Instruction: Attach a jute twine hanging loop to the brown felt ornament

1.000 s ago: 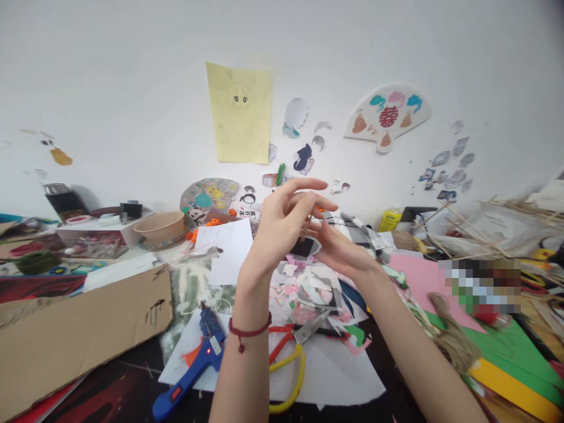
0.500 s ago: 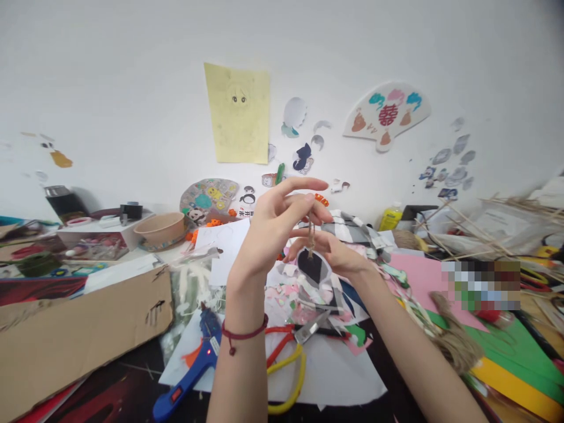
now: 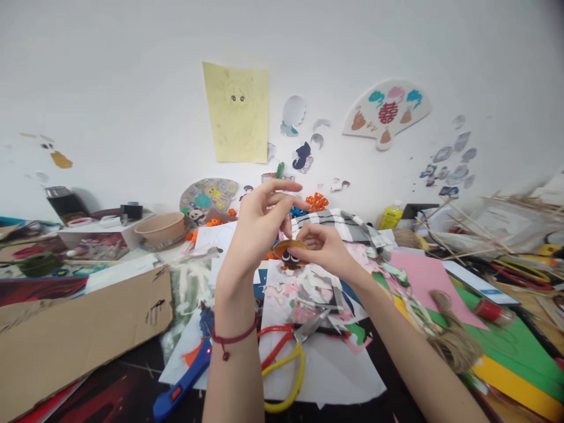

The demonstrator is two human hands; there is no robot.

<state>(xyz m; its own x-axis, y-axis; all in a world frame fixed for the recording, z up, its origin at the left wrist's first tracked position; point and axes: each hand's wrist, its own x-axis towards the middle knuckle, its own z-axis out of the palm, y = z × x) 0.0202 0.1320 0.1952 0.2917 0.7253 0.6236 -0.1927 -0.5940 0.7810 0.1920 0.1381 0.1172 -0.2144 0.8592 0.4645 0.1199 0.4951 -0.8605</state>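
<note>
My left hand (image 3: 267,220) is raised, its thumb and fingertips closed at the top of a small hanging charm (image 3: 291,256). The charm has a brown face with big white eyes under a yellow-brown hat-like top. Its cord is mostly hidden by my fingers now. My right hand (image 3: 324,249) pinches the charm's right edge between thumb and fingers. Below lie red-and-yellow-handled scissors (image 3: 302,346) on white paper (image 3: 335,376), near a heap of paper and cloth scraps (image 3: 308,294). Left of my left wrist rests a blue glue gun (image 3: 189,367) with a red light lit.
Cardboard (image 3: 88,329) covers the left side. A round tan bowl (image 3: 159,229) stands behind it. On the right are a twine bundle (image 3: 453,341), pink paper (image 3: 432,282), green sheets (image 3: 506,364), a phone (image 3: 480,282) and thin sticks (image 3: 440,229). Black-and-white checked cloth (image 3: 339,222) lies behind my hands.
The charm, which showed its dark back while hanging on a twine cord, now shows its face. Both hands have shifted left, and my right fingers have closed on the charm.
</note>
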